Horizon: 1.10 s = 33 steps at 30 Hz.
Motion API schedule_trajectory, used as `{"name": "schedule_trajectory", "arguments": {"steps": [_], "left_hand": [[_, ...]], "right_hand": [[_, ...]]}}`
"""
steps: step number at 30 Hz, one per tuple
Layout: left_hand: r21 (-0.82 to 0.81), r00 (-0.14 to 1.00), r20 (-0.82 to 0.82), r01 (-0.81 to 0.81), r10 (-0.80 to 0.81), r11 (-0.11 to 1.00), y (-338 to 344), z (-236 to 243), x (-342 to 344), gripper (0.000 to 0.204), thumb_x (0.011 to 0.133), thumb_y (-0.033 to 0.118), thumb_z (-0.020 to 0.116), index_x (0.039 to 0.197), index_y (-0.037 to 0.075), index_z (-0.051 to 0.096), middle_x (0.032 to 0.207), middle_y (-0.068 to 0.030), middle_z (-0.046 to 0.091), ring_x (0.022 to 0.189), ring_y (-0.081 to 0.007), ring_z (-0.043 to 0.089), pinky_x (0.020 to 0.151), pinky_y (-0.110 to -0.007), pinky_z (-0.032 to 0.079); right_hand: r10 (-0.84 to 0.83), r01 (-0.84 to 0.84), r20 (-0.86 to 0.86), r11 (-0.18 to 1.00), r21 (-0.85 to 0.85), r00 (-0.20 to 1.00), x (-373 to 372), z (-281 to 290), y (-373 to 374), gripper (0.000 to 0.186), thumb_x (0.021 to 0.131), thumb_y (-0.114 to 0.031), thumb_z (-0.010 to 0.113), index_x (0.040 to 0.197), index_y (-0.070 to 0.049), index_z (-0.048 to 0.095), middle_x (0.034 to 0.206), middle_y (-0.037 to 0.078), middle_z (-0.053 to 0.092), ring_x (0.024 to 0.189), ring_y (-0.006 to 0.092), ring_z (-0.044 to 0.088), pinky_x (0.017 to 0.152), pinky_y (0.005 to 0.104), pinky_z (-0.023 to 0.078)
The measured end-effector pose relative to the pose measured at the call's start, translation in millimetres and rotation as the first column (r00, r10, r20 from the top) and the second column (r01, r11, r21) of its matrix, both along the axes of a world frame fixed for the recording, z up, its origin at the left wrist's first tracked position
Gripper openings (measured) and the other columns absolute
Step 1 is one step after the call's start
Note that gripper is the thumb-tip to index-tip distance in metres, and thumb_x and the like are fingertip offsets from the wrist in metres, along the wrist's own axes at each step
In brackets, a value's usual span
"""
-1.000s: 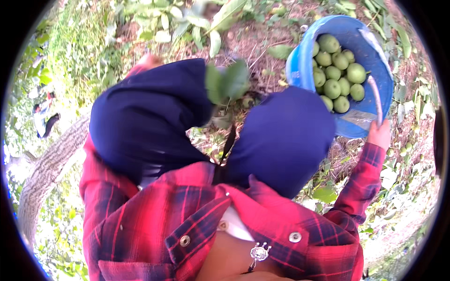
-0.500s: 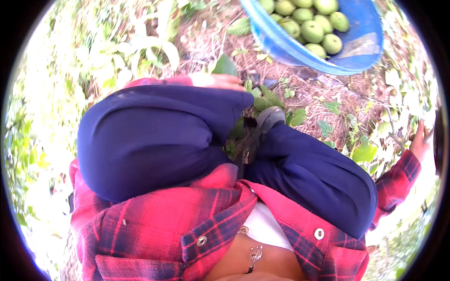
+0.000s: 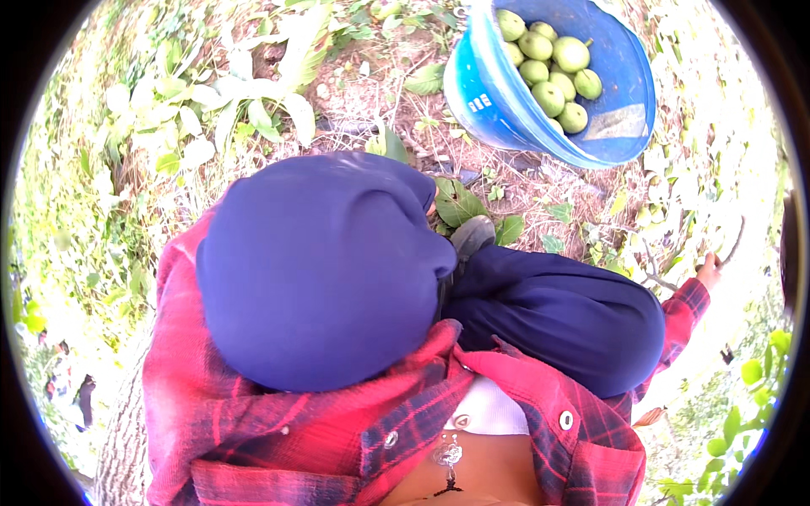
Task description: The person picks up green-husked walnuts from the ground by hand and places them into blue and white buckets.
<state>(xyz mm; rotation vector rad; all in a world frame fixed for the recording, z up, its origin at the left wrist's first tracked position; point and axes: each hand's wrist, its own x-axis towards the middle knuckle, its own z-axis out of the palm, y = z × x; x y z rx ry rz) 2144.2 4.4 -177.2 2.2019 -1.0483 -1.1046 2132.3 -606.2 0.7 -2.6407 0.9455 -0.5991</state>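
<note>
At the right, my right hand (image 3: 709, 271) is closed round a thin bare branch (image 3: 732, 243), which sticks out past the fingers. My left hand (image 3: 433, 203) is almost wholly hidden behind my raised left knee; only a sliver of it shows beside a large green leaf (image 3: 456, 202). Ahead of my knees stands a blue bucket (image 3: 485, 93), its mouth tilted toward the right. Several round green fruits (image 3: 548, 98) lie inside it, and neither hand touches them.
My bent legs in dark blue trousers (image 3: 312, 270) fill the middle. Broad-leaved plants (image 3: 253, 101) and dry grass cover the ground. Another green fruit (image 3: 386, 8) lies at the far edge. A tree trunk (image 3: 122, 447) stands behind at the lower left, and leafy twigs (image 3: 726, 438) at the lower right.
My left hand has gone from plain sight beyond the knee to nearly hidden behind it. My right hand, spread low among the plants before, now grips the branch. The view has shifted.
</note>
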Motion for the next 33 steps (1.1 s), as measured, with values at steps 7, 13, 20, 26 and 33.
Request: {"name": "schedule_trajectory", "arguments": {"steps": [7, 13, 20, 26, 33], "left_hand": [[0.096, 0.997, 0.002, -0.077, 0.077, 0.992, 20.0, -5.0, 5.2, 0.022, 0.071, 0.021, 0.047, 0.091, 0.01, 0.053, 0.1, -0.0148, 0.05, 0.087, -0.027, 0.051, 0.073, -0.035, 0.042], [0.169, 0.995, 0.009, -0.101, 0.101, 0.98, 28.8, -8.6, 7.4, 0.02, 0.071, 0.02, 0.047, 0.086, 0.01, 0.054, 0.097, -0.0158, 0.051, 0.083, -0.0269, 0.053, 0.072, -0.034, 0.043], [0.09, 0.933, 0.081, -0.356, 0.35, 0.93, 42.4, 15.7, 31.3, 0.018, 0.07, 0.02, 0.046, 0.081, 0.009, 0.055, 0.094, -0.017, 0.053, 0.079, -0.0268, 0.055, 0.07, -0.034, 0.044], [-0.107, 0.447, -0.131, -0.894, 0.885, 0.435, 148.1, 76.5, 133.5, 0.027, 0.065, 0.022, 0.055, 0.088, 0.011, 0.059, 0.071, -0.0061, 0.059, 0.06, -0.0169, 0.055, 0.061, -0.026, 0.045], [0.196, 0.769, 0.518, -0.533, 0.375, 0.823, 109.1, -30.3, 260.8, 0.02, 0.07, 0.019, 0.048, 0.085, 0.009, 0.058, 0.081, -0.0112, 0.059, 0.076, -0.0242, 0.057, 0.066, -0.033, 0.046]], "right_hand": [[0.051, -0.055, -0.202, 0.998, -0.017, 0.978, 30.8, 16.5, 136.9, 0.025, 0.07, -0.023, 0.058, 0.085, -0.003, 0.059, 0.048, 0.006, 0.052, 0.044, 0.0112, 0.048, 0.047, 0.024, 0.038], [0.028, -0.039, -0.267, 0.999, -0.035, 0.963, 27.2, 28.4, 185.9, 0.024, 0.07, -0.02, 0.058, 0.087, -0.003, 0.058, 0.051, 0.006, 0.054, 0.048, 0.0102, 0.05, 0.049, 0.0227, 0.039], [0.142, -0.121, -0.242, 0.988, 0.098, 0.96, 32.6, 24.8, 192.8, 0.022, 0.073, -0.017, 0.055, 0.09, -0.002, 0.057, 0.056, 0.006, 0.055, 0.049, 0.0085, 0.051, 0.048, 0.0204, 0.039], [0.266, -0.202, -0.27, 0.948, 0.244, 0.925, 48.3, 3.3, 211.8, 0.023, 0.072, -0.013, 0.055, 0.09, 0.002, 0.055, 0.064, 0.008, 0.055, 0.05, 0.0104, 0.051, 0.05, 0.0228, 0.042], [0.231, -0.169, -0.36, 0.966, 0.196, 0.904, 55.8, 11.4, 234.0, 0.019, 0.073, -0.013, 0.053, 0.088, -0.001, 0.056, 0.057, 0.005, 0.055, 0.05, 0.0097, 0.052, 0.048, 0.0211, 0.04]]}}
